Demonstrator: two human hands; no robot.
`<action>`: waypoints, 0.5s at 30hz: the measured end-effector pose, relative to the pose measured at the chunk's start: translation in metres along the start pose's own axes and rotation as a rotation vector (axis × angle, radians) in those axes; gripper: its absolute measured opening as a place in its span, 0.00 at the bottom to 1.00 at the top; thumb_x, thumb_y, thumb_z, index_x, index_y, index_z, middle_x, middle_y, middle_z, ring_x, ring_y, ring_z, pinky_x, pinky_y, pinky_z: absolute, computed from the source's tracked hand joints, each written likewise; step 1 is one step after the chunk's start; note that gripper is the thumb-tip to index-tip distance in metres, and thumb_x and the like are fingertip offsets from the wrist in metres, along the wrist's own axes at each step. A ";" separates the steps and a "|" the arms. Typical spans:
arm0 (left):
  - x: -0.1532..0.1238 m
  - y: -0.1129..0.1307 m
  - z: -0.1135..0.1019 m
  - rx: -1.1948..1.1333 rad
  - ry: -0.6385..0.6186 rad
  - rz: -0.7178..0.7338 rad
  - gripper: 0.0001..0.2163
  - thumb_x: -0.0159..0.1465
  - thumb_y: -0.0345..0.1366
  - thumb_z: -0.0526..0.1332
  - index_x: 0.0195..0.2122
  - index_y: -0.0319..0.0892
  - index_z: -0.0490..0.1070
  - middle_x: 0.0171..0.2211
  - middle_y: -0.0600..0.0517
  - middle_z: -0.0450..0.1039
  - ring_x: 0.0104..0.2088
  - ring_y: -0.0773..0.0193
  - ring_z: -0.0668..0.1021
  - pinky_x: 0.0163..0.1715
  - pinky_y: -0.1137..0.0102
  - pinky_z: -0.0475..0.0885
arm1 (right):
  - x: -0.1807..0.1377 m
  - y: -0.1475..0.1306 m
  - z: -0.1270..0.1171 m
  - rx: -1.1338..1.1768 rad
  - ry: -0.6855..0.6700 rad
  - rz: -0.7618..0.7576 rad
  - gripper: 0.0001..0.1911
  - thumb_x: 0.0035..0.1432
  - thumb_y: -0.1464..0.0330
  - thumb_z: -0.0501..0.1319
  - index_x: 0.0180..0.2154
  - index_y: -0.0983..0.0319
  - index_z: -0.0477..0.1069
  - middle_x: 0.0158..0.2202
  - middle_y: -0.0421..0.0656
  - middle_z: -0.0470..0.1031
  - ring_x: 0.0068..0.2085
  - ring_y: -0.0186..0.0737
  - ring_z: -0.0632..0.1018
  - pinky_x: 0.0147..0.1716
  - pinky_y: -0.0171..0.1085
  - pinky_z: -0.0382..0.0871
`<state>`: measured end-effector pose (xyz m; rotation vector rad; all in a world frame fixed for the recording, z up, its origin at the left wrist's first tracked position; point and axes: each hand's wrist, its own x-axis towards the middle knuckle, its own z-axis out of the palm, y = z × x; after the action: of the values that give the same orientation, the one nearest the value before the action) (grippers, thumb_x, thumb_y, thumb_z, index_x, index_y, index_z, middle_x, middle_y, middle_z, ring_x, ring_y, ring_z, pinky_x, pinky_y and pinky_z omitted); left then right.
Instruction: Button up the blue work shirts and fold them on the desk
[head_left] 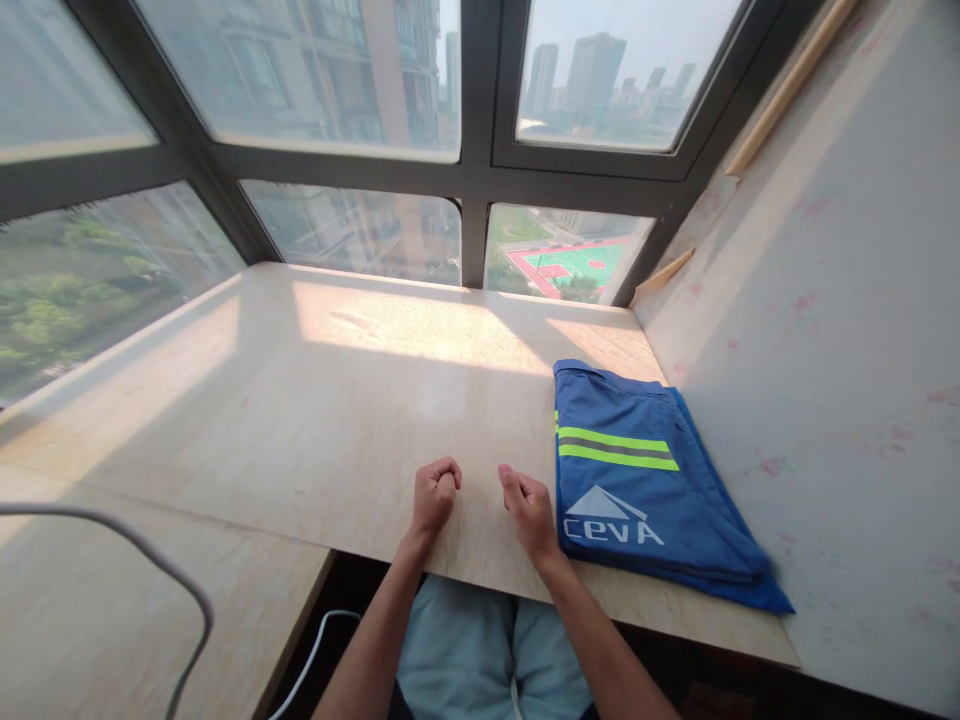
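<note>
My left hand (pixel 435 497) rests on the pale marble-look sill in a loose fist, thumb folded over the fingers. My right hand (pixel 531 510) is curled closed too, its thumb on top, a short gap away from the left. Nothing shows in either fist. Close beside my right hand lies a folded blue work garment (pixel 626 400), with yellow-green and grey reflective stripes and a white "CEVA" print under a white peak-shaped logo. The hand's edge is very near the garment's left side; whether they touch I cannot tell.
The broad sill (pixel 330 420) runs back to dark window frames (pixel 472 180). A papered wall (pixel 840 400) bounds the right side. A grey cable (pixel 150 550) arches at the lower left, and a white cord (pixel 319 640) hangs in the dark gap under the edge.
</note>
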<state>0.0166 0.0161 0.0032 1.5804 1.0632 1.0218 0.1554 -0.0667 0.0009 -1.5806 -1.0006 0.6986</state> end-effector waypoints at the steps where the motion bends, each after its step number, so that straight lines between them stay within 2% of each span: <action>1: 0.000 0.001 0.001 0.000 -0.001 -0.004 0.06 0.46 0.32 0.48 0.14 0.43 0.60 0.14 0.56 0.59 0.18 0.68 0.62 0.20 0.72 0.54 | -0.002 0.001 -0.002 -0.011 -0.025 -0.018 0.29 0.64 0.49 0.51 0.18 0.59 0.52 0.17 0.35 0.53 0.21 0.30 0.57 0.21 0.34 0.51; 7: -0.003 0.001 0.000 -0.009 0.044 -0.026 0.07 0.49 0.32 0.50 0.16 0.42 0.63 0.15 0.56 0.60 0.19 0.69 0.62 0.21 0.73 0.56 | -0.010 0.002 -0.008 -0.023 -0.161 -0.077 0.28 0.66 0.53 0.52 0.18 0.61 0.60 0.16 0.37 0.62 0.20 0.31 0.64 0.23 0.32 0.56; 15: -0.004 -0.003 0.001 -0.054 0.066 -0.090 0.08 0.54 0.32 0.52 0.23 0.42 0.69 0.18 0.57 0.65 0.20 0.69 0.67 0.20 0.74 0.60 | -0.010 -0.003 -0.008 -0.079 -0.179 -0.117 0.28 0.66 0.54 0.52 0.18 0.61 0.63 0.17 0.38 0.66 0.21 0.31 0.68 0.25 0.32 0.58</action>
<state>0.0159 0.0124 -0.0007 1.4516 1.1319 1.0395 0.1565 -0.0789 0.0047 -1.5334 -1.2561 0.7364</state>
